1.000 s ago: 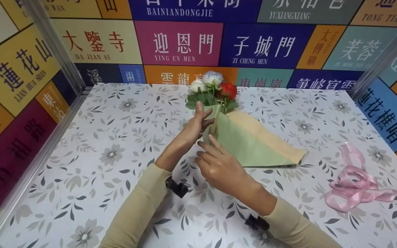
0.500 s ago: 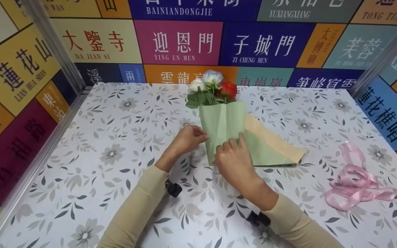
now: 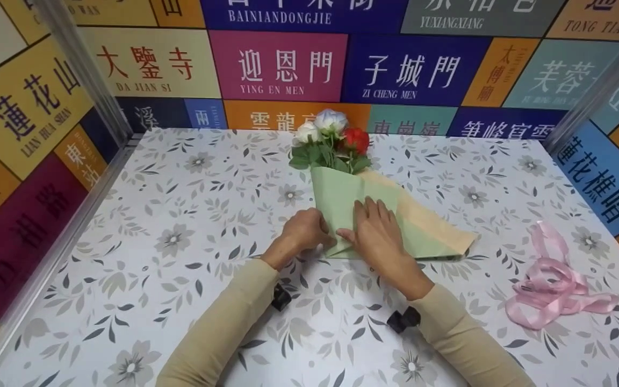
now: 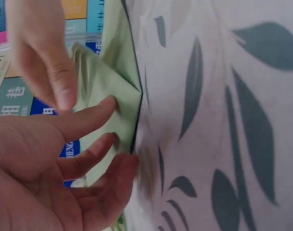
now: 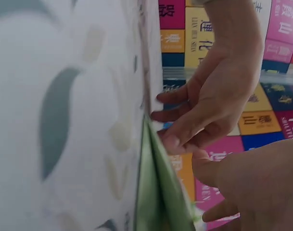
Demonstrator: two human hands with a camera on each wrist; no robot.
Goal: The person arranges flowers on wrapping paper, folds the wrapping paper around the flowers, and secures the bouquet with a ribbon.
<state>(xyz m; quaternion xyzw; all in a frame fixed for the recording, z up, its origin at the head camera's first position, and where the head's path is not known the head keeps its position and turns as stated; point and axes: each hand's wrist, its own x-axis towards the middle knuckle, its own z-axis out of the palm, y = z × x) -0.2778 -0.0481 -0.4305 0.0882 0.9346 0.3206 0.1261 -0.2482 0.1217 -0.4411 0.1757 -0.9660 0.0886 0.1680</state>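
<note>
A bouquet of artificial roses, with a white rose (image 3: 308, 133), a pale blue rose (image 3: 331, 122) and a red rose (image 3: 356, 141), lies wrapped in green paper (image 3: 336, 191). The stems are hidden inside. My left hand (image 3: 305, 232) is at the paper's near left corner; in the left wrist view its bent fingers (image 4: 108, 139) touch the sheet, thumb and fingertips apart. My right hand (image 3: 378, 231) lies with fingers extended over the folded-across flap, pressing it down. In the right wrist view the layered paper edge (image 5: 158, 192) shows beside both hands.
A loose pink ribbon (image 3: 551, 293) is heaped on the right of the table. The paper's tan-bordered tail (image 3: 438, 220) spreads right of my hands. A floral cloth (image 3: 180, 322) covers the table, and printed sign panels (image 3: 280, 67) stand behind it.
The paper's left side has been folded over to the right and flattened. My right hand has gone from curled fingers to lying on the flap; my left has moved down to the near corner.
</note>
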